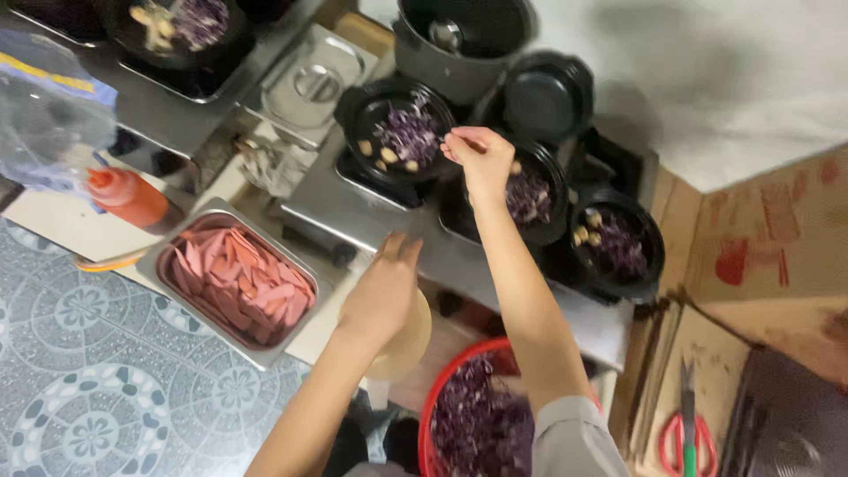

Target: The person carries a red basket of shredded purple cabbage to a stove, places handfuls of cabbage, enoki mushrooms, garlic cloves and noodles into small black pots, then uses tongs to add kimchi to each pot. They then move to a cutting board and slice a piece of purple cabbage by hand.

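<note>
Bowls (408,132): three filled with cabbage; right hand (480,159) fingers pinched on shreds, left hand (386,287) fingers together on a cup (408,340).

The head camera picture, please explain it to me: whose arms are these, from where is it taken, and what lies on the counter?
The camera sits on a person's head and looks down, so both arms are that person's own. The right hand pinches shreds of purple cabbage above black bowls that already contain cabbage and pale pieces. The left hand rests on a pale round container. A red basket of shredded cabbage stands below. A steel tray of pink sausage slices and an orange squeeze bottle lie to the left; red-handled scissors lie to the right.
</note>
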The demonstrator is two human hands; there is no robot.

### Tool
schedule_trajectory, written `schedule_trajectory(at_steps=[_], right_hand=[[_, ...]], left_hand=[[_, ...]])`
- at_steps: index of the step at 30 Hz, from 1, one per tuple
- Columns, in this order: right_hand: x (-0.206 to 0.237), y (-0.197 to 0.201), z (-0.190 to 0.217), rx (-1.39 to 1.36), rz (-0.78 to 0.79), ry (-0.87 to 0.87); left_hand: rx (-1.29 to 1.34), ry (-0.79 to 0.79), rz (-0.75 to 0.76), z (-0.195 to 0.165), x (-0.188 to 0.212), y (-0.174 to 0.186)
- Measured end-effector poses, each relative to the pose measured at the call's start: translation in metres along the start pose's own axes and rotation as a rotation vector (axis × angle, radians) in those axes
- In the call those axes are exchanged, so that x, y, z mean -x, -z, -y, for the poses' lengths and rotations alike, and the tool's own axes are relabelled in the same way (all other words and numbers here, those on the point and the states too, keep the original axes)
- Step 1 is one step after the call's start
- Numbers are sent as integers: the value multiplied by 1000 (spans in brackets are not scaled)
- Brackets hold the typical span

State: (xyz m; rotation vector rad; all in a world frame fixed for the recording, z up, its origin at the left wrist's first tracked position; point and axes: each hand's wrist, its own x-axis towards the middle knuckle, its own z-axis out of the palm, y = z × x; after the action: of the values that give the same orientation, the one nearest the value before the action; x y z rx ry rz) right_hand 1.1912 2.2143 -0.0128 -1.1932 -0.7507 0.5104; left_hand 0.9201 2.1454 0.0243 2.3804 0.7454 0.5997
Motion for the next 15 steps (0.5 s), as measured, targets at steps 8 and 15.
schedule_trajectory(at_steps=[8,15], right_hand=[[246,99,79,310,-198,20],[419,151,80,978,-9,52]], left_hand=[[86,-190,134,-71,66,-61],[68,-173,383,-84,132,-168]])
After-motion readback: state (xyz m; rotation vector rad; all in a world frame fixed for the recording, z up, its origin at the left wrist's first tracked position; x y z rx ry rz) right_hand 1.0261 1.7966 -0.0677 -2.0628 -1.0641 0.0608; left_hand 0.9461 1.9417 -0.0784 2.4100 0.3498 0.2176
